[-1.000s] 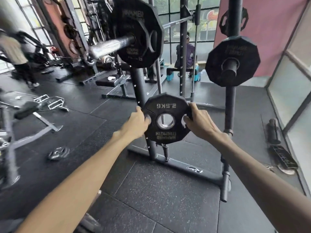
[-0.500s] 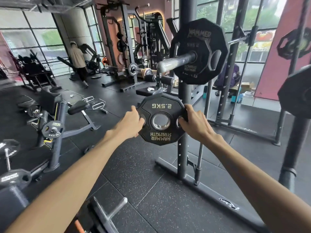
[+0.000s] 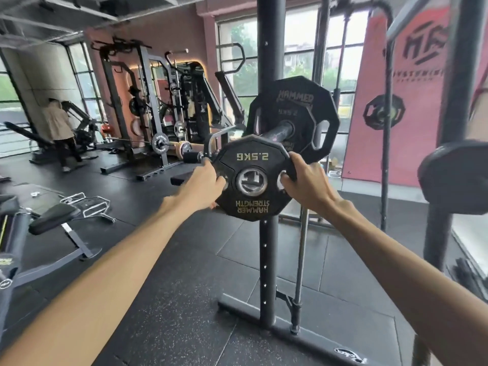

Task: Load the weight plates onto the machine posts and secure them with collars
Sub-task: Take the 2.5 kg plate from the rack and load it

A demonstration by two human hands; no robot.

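A small black 2.5 kg plate, its lettering upside down, is held upright at chest height. My left hand grips its left edge and my right hand grips its right edge, fingers through the side holes. Just behind and above it the bar sleeve points toward me. A larger black plate sits on that sleeve. The small plate's top rim overlaps the sleeve's near end, and its centre hole lies below the sleeve. No collar is in sight.
The rack upright and its floor base stand right behind the plate. Another loaded plate hangs on a post at the right. A bench is at the left, and a person stands at far machines.
The plate has risen with both hands, from below the loaded sleeve up to just under its near end. The view tilted upward, and my grip stayed the same.
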